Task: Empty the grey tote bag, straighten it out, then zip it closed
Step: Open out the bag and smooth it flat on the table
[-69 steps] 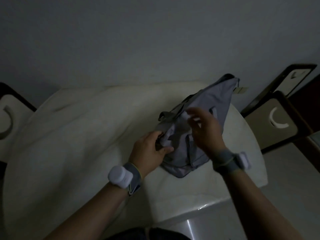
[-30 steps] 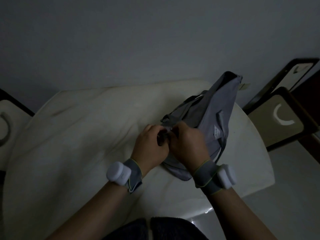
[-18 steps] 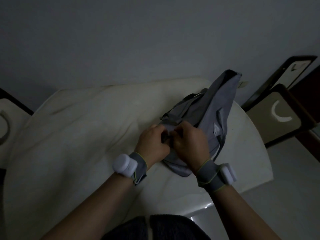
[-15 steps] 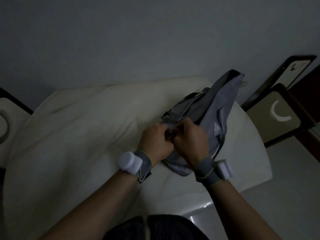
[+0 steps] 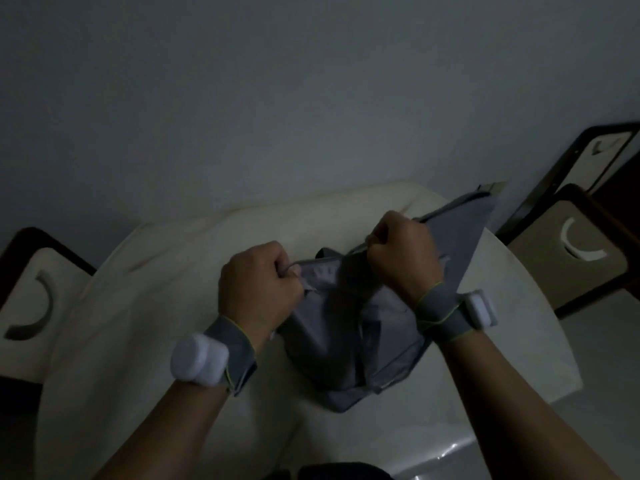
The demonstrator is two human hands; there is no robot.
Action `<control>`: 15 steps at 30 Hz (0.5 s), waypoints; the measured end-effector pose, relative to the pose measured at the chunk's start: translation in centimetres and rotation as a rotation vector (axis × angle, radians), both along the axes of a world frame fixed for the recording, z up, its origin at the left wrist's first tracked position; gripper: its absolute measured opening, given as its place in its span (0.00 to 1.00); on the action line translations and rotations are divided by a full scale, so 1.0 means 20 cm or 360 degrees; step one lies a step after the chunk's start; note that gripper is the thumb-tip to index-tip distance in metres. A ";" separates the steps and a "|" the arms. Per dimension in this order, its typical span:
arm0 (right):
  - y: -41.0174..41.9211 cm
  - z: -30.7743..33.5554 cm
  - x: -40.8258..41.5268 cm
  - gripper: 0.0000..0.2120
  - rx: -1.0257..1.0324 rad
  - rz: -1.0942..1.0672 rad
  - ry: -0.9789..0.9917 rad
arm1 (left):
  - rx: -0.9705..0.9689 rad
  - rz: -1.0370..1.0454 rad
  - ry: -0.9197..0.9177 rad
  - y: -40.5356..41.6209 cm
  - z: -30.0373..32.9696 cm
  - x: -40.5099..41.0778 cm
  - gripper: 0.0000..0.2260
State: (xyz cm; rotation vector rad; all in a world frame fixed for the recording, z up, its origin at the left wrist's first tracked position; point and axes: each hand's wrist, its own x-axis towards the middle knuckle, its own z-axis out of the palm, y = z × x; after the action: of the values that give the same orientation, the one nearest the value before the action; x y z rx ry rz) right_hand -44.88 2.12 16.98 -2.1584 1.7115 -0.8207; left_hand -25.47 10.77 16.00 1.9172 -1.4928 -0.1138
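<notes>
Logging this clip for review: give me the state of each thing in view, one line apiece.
Left hand: fisted, gripping the bag's top edge.
Right hand: fisted, gripping the top edge further along.
Bag: crumpled on the table, top edge pulled taut between the hands; whether it is zipped, I cannot tell.
Table: white, bears the bag.
Chairs: pushed in around the table, unoccupied.
</notes>
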 end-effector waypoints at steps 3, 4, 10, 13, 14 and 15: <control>0.16 -0.03 0.15 0.06 0.0051 0.0149 -0.0132 | 0.0073 -0.0278 -0.0317 -0.02 0.08 -0.09 0.10; 0.20 -0.05 0.18 0.07 0.0082 0.0179 -0.0158 | 0.0204 -0.0382 -0.0336 -0.03 0.07 -0.13 0.14; 0.16 -0.14 0.12 0.07 0.0101 0.0099 0.0034 | 0.0250 -0.0360 -0.0296 0.02 -0.12 -0.12 0.05; 0.11 -0.11 0.11 0.07 0.0055 0.0088 0.0157 | 0.0131 -0.0412 -0.0364 -0.01 -0.12 -0.10 0.09; 0.08 -0.11 0.10 0.07 0.0036 0.0078 0.0214 | 0.0131 -0.0401 -0.0379 -0.02 -0.12 -0.07 0.10; 0.05 -0.09 0.07 0.08 0.0020 0.0057 0.0258 | 0.0131 -0.0375 -0.0384 -0.02 -0.11 -0.04 0.10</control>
State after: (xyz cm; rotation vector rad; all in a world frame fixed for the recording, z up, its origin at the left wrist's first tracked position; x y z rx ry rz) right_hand -43.47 3.11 15.21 -2.2959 1.7417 -0.6395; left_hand -26.21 10.35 13.71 1.8635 -1.9002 -0.0511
